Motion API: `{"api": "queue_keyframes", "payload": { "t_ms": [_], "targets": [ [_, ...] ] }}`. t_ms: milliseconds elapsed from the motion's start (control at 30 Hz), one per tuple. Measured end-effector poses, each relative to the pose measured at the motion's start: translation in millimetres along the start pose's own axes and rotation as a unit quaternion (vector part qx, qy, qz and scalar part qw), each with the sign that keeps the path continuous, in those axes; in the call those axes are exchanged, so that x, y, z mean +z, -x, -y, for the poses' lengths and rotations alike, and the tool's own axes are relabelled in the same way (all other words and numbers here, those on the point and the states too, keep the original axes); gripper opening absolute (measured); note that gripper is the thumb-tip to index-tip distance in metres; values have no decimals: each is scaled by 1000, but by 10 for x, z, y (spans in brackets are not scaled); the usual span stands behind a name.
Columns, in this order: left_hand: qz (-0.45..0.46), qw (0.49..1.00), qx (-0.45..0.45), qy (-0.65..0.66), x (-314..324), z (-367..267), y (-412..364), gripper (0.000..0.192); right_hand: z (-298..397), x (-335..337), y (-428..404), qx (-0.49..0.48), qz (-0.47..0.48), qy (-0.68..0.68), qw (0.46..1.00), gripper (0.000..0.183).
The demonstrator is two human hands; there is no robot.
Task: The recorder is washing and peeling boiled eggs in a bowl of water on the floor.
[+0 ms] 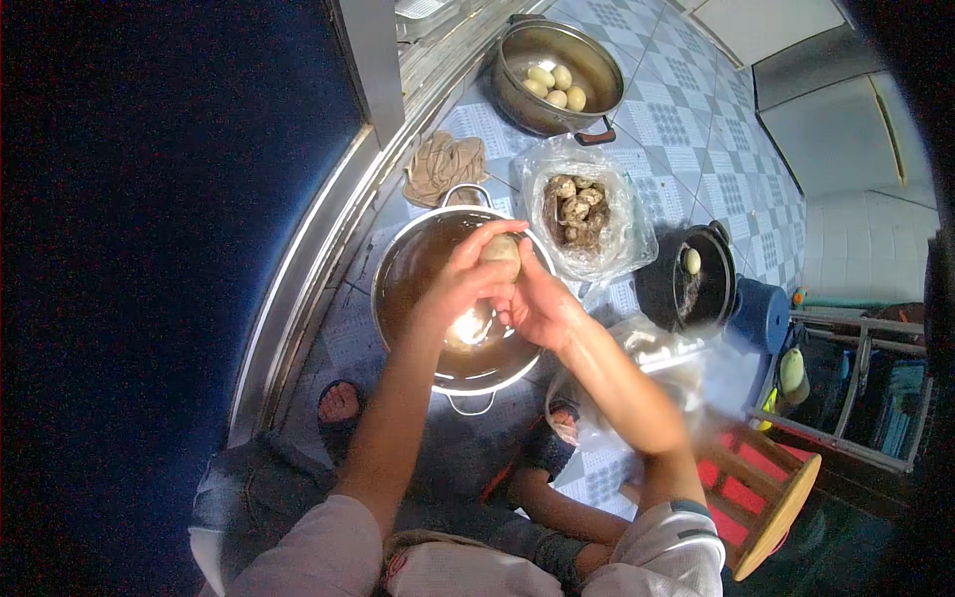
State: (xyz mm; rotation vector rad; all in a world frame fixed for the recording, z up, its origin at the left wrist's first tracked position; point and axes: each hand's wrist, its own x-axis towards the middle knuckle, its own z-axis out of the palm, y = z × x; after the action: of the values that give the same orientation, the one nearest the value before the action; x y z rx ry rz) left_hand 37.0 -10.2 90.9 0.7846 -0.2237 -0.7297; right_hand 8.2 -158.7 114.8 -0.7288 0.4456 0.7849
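My left hand (477,272) and my right hand (541,302) together hold a pale, egg-shaped thing (501,252), apparently an egg, above a wide metal basin (403,358) of brownish water. The fingers look wet. Beyond the basin, to the right, an open clear plastic bag (630,239) holds several dirt-crusted egg-shaped things (576,209). A two-handled metal pot (515,82) farther back contains several clean, pale eggs (556,98). One more pale egg (692,261) lies in a dark pot (656,291) at the right.
A crumpled brown cloth (444,168) lies on the tiled floor behind the basin. Clear plastic packaging (642,351) is beneath my right forearm. Near it are a blue container (761,317), a metal rack (858,388) and a wooden stool (783,515). A door track (298,283) runs along the left.
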Motion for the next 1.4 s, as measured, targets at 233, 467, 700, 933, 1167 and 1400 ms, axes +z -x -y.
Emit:
{"api": "queue_keyframes", "payload": {
  "t_ms": [233, 467, 700, 933, 1167, 1400],
  "targets": [
    [-133, 983, 0, -130, 94, -14, -91, 32, 12, 144, 45, 16, -84, 28, 996, 53],
    [-43, 986, 22, -160, 1, -30, -34, 29, 6, 63, 23, 38, -120, 54, 991, 53],
    [-140, 987, -43, -72, 116, -11, -63, 27, 14, 103, 9, 39, -118, 67, 990, 49],
    [-86, 996, -18, 25, 151, -201, -52, 30, 138, 249, 191, 8, -48, 66, 997, 50],
    [-30, 988, 109, -104, 497, -751, 30, 46, 231, 931, 1177, -290, 146, 280, 903, 61],
    [-2, 996, 60, -62, 428, -762, 117, 38, 330, 1239, 1315, -321, 358, 360, 800, 59]
  ]
}}
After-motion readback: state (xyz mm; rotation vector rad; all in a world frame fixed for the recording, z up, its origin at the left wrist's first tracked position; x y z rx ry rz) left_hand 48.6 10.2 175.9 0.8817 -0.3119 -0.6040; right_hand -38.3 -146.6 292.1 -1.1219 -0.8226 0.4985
